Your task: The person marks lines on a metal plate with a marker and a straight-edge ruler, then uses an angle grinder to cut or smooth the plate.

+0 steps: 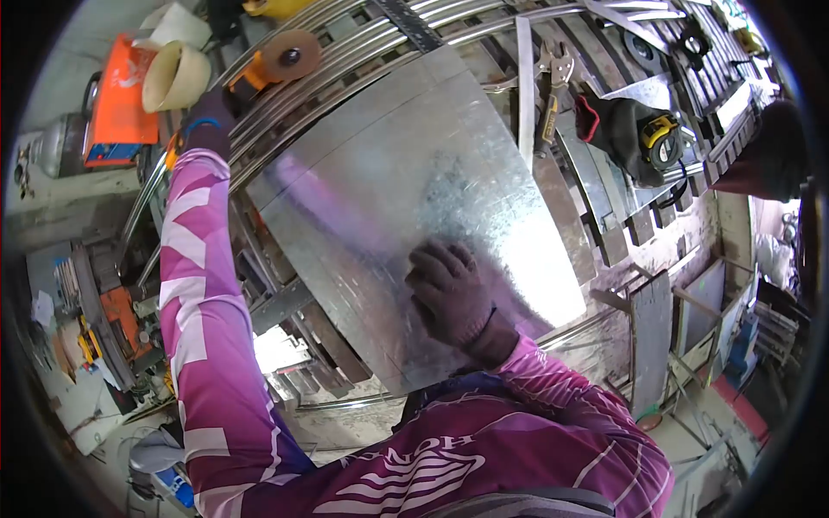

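Note:
A grey sheet of metal (380, 173) lies tilted across a slatted metal bench, with thin lines marked near its far edge. My right hand (449, 289), in a dark glove, rests on the sheet's near part. Its fingers are curled, and anything under them is hidden. At the far left, my left hand (211, 116), also gloved, is closed around an orange angle grinder (249, 79). The grinder's brown disc (291, 56) faces up, beyond the sheet's far left corner, above shiny metal tubes (345, 56).
Locking pliers (553, 95) and a yellow tape measure (661, 142) lie right of the sheet. An orange machine (125, 108) and a cream container (177, 76) stand at left. Another person's limb (764, 155) shows at the right edge.

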